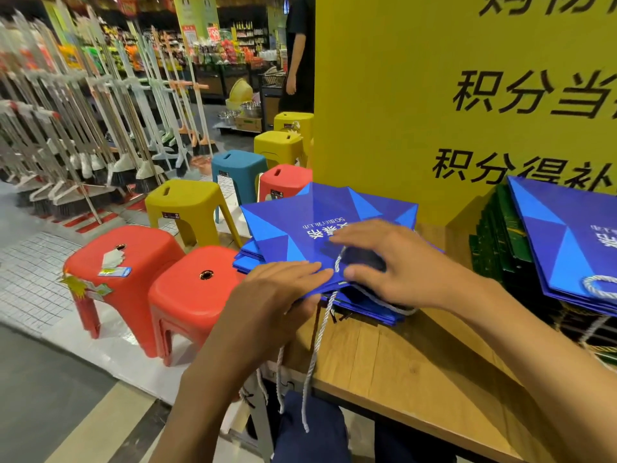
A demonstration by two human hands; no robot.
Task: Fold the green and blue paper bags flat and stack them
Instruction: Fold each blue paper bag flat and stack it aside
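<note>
At centre, left hand and right hand press straight fingers on a folded blue paper bag printed "5G", atop a blue stack at the left edge of the wooden table; green-and-blue bag pile at right.

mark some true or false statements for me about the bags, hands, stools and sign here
1. The left hand and right hand both rest on the top blue bag. True.
2. That bag lies on the floor. False: it tops a blue stack on the wooden table.
3. The stack to the right holds green bags. True.
4. Every stool is red. False: there are also a yellow stool and a blue stool.
5. The sign behind the table is white. False: it is yellow.
</note>
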